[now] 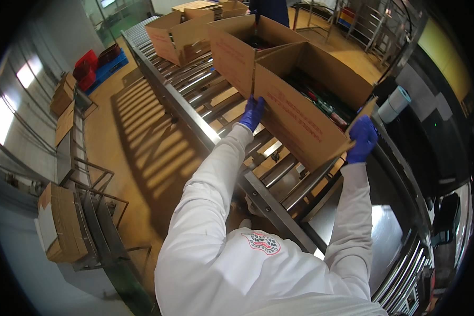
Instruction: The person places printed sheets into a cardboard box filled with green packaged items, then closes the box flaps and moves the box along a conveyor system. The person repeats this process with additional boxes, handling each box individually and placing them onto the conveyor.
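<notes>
An open cardboard box [296,118] with red print sits on the roller conveyor [205,89] in front of me. Dark green and red packages [331,108] lie inside; I cannot make out what they contain. My left hand [252,113], in a blue glove, holds this box at its left corner, where it meets a second open box [231,63]. At the opposite end, my right hand [362,140], gloved the same way, grips the box's raised end flap [365,112]. Part of each hand's fingers is hidden by cardboard.
Another open box [173,37] stands farther along the rollers, near stacked flat cardboard [197,4]. A person in dark clothing [274,12] is beyond the boxes. On the right lies a blue-white roll [395,103] on a dark machine. Red crates [86,65] and a cardboard stack [65,221] are leftward.
</notes>
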Demonstrator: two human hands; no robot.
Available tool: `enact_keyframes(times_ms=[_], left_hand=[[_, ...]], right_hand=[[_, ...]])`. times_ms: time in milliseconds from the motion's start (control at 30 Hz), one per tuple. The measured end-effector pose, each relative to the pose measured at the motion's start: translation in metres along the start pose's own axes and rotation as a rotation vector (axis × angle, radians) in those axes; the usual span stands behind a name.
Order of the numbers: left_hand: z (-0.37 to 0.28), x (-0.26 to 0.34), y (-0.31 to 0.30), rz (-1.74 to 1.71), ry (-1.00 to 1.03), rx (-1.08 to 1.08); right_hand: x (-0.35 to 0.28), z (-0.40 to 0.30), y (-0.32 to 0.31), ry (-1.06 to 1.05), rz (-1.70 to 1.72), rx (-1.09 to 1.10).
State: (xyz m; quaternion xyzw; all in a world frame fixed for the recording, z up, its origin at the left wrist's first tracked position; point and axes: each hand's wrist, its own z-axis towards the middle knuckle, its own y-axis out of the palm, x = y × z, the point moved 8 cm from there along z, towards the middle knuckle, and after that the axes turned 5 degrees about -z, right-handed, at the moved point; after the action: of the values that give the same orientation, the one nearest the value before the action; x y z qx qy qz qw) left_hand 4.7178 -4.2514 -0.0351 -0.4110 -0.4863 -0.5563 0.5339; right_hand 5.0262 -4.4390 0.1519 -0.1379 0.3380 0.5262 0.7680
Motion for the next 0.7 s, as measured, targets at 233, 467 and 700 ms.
enact_keyframes(times_ms=[233, 467, 700], left_hand=[[-0.150, 0.094, 0.056, -0.270, 0.104, -0.450], [-0.281, 0.134, 0.119, 0.347, -0.012, -1.105], [-0.202, 0.137, 0.163, 0.570, 0.508, -1.327]], right_hand=[[-0.083, -0.038, -0.108, -0.350, 0.104, 0.084], [-0.181, -0.079, -0.284, -0.351, -0.139, 0.101], [-0.234, -0.115, -0.396, -0.151, -0.050, 0.157]])
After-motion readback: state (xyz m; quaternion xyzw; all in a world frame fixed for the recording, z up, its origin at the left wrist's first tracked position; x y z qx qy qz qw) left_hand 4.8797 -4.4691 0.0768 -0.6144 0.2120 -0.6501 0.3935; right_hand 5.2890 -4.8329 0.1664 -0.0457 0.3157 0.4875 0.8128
